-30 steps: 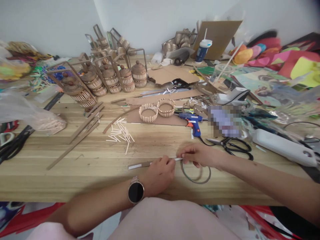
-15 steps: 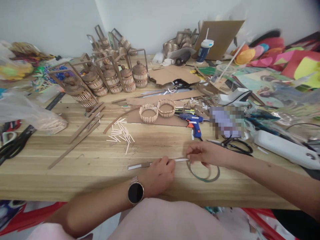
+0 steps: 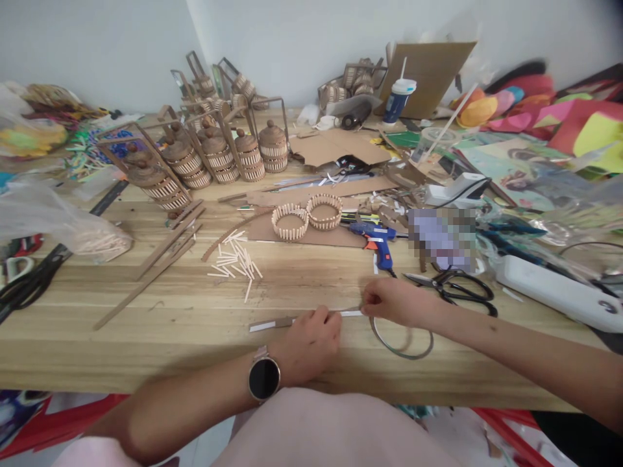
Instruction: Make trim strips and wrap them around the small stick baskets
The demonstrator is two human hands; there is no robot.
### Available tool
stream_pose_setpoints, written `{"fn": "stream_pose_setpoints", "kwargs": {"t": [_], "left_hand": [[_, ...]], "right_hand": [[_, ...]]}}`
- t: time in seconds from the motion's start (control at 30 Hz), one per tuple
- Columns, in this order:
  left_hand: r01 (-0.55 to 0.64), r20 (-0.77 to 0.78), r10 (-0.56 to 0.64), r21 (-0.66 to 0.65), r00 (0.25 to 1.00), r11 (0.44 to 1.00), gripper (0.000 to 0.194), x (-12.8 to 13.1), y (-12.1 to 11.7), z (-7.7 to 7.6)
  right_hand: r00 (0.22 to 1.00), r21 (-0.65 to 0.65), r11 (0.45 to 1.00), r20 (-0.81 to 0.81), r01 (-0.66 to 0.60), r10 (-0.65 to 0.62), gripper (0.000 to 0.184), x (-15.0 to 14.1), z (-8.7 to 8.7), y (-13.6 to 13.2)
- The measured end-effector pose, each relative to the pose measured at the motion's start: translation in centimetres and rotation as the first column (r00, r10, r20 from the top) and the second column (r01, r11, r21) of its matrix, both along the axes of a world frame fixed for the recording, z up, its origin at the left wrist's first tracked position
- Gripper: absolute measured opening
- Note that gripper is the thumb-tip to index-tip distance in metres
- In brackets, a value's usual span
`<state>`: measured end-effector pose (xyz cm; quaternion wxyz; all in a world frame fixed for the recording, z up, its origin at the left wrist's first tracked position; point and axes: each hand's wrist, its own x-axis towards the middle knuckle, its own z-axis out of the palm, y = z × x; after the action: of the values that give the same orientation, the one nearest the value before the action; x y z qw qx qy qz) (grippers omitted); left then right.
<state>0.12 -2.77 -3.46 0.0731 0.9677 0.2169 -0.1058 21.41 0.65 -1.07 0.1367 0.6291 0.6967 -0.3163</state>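
Note:
A narrow brown cardboard strip [image 3: 282,322] lies along the near part of the table, with white tape [image 3: 263,326] on its face. My left hand [image 3: 311,337] rests over its middle, fingers curled and pressing the strip against the wood; what lies under the palm is hidden. At the strip's right end, my right hand [image 3: 396,301] pinches the tape between thumb and forefinger. A thin ring [image 3: 413,357], like a narrow tape roll, hangs or stands just below the right hand. Scissors [image 3: 450,284] with black handles lie beyond that hand.
Loose short sticks [image 3: 236,259] are scattered ahead of my left hand. Two stick-walled rings [image 3: 324,213] sit on cardboard, beside a blue glue gun [image 3: 379,240]. Several lidded stick-and-cardboard containers [image 3: 221,159] with tall handles stand behind. A white power strip [image 3: 549,292] is at right.
My right hand has shifted slightly, its fingers closing more tightly at the strip's end. The thin ring has moved a little right. My left hand stays in place.

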Motion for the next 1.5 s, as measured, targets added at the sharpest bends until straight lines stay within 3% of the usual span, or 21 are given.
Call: {"fn": "stream_pose_setpoints", "kwargs": {"t": [0.53, 0.77, 0.97, 1.13, 1.3, 1.43, 1.5], "left_hand": [[0.031, -0.020, -0.031, 0.019, 0.999, 0.999, 0.020, 0.1, 0.1, 0.5], [0.015, 0.008, -0.015, 0.028, 1.000, 0.999, 0.021, 0.0, 0.3, 0.2], [0.017, 0.031, -0.018, 0.060, 0.999, 0.998, 0.020, 1.3, 0.9, 0.8], [0.014, 0.124, -0.024, 0.077, 0.992, 0.997, 0.024, 2.9, 1.1, -0.1], [0.011, 0.144, -0.026, 0.100, 0.989, 0.995, 0.026, 2.6, 1.4, -0.8], [-0.038, 0.170, 0.019, 0.105, 0.985, 0.994, 0.022, 2.1, 1.7, -0.2], [-0.127, 0.214, 0.113, 0.057, 0.970, 0.990, 0.018, 2.4, 2.0, 0.2]], "right_hand": [[0.983, -0.008, 0.999, 0.176, -0.046, 0.047, 0.020, -1.1, 0.7, -0.1], [0.982, 0.006, 0.997, 0.173, -0.079, 0.077, 0.022, -1.1, 0.7, 0.0], [0.981, 0.007, 0.997, 0.179, -0.077, 0.075, 0.023, -1.0, 0.4, 0.2], [0.983, 0.019, 0.997, 0.174, -0.070, 0.065, 0.023, -0.9, 0.3, 0.0], [0.988, 0.040, 0.998, 0.149, -0.056, 0.049, 0.023, -0.6, -0.1, -0.1], [0.994, 0.035, 0.998, 0.095, -0.061, 0.057, 0.022, -0.3, -0.1, 0.0], [0.996, 0.031, 0.997, 0.052, -0.077, 0.075, 0.021, -0.1, 0.2, -0.1]]}}
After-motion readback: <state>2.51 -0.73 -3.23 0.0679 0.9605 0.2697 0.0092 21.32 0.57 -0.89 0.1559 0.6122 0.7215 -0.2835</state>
